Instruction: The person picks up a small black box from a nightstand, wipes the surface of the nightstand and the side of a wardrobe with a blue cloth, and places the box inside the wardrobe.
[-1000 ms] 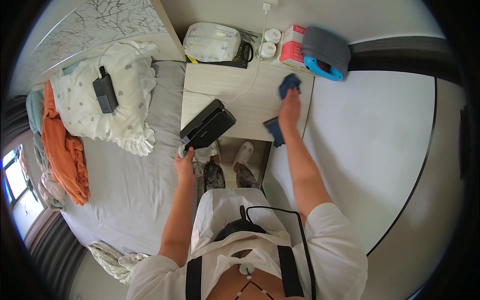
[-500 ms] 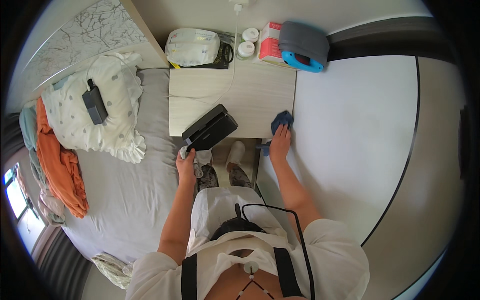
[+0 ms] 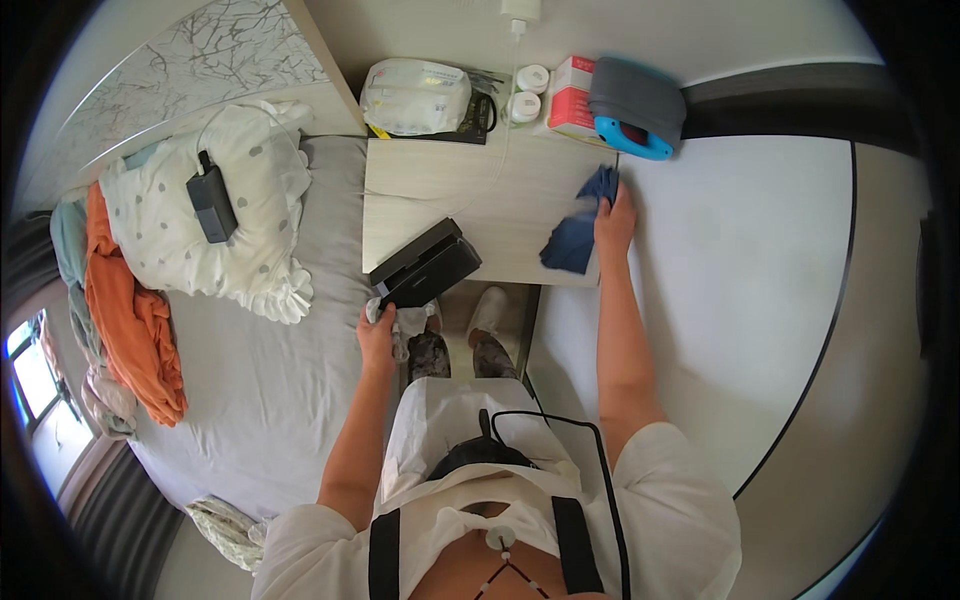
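Observation:
My left hand point(image 3: 376, 338) is closed at the lower corner of a black rectangular box point(image 3: 428, 264), tilted at the near left edge of the pale wooden bedside cabinet point(image 3: 480, 200). A crumpled whitish cloth or plastic wrap point(image 3: 412, 322) hangs from the same hand. At the cabinet's right edge, my right hand point(image 3: 615, 222) grips a dark blue cloth point(image 3: 570, 243). One part of the cloth spreads over the cabinet top, and another bunches up beyond the fingers.
Along the cabinet's back stand a white soft pack point(image 3: 415, 97), two white-lidded jars point(image 3: 525, 107), a red-and-white box point(image 3: 573, 95) and a grey-and-blue case point(image 3: 638, 105). A bed with a frilled pillow point(image 3: 250, 220) and a black device point(image 3: 211, 204) lies left; a white surface point(image 3: 740, 270) lies right.
My right hand has moved farther away and slightly right, drawing the blue cloth onto the cabinet top, where it is more spread out. My left hand still holds the box in nearly the same place.

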Available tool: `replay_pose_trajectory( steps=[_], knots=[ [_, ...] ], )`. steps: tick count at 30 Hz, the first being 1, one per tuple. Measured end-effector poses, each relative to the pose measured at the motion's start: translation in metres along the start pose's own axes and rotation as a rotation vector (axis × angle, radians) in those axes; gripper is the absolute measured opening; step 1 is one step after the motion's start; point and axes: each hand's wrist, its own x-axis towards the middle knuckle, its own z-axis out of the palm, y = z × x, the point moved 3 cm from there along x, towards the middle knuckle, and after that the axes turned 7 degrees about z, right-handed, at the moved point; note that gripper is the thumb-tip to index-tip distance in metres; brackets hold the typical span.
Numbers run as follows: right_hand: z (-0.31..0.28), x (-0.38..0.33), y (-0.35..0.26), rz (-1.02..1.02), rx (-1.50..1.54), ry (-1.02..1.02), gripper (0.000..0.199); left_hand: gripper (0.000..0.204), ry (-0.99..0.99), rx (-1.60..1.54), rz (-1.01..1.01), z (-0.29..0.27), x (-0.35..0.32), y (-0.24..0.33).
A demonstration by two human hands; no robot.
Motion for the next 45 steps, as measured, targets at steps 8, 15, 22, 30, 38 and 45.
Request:
replay_pose_trajectory(
  steps=[8, 15, 22, 30, 38, 45],
  knots=[
    [0.061, -0.041, -0.075, -0.27, -0.237, -0.162, 0.05, 0.018, 0.071, -0.112, 0.017, -0.017, 0.014, 0.0],
    [0.091, -0.079, -0.153, -0.811, -0.194, -0.281, 0.051, 0.017, 0.176, -0.204, 0.037, -0.04, 0.02, 0.006],
    [0.136, -0.063, -0.244, -1.079, -0.049, -0.187, 0.047, 0.017, 0.276, -0.18, 0.057, -0.064, 0.013, 0.017],
    [0.158, -0.059, -0.291, -0.994, -0.071, -0.341, 0.051, 0.021, 0.333, -0.221, 0.04, -0.082, 0.016, 0.005],
    [0.15, -0.091, -0.247, -0.668, -0.093, -0.393, 0.061, 0.019, 0.363, -0.281, 0.043, -0.09, 0.01, 0.009],
    [0.121, -0.14, -0.187, -0.5, -0.195, -0.354, 0.064, 0.019, 0.39, -0.382, 0.051, -0.104, 0.002, 0.011]
  ],
)
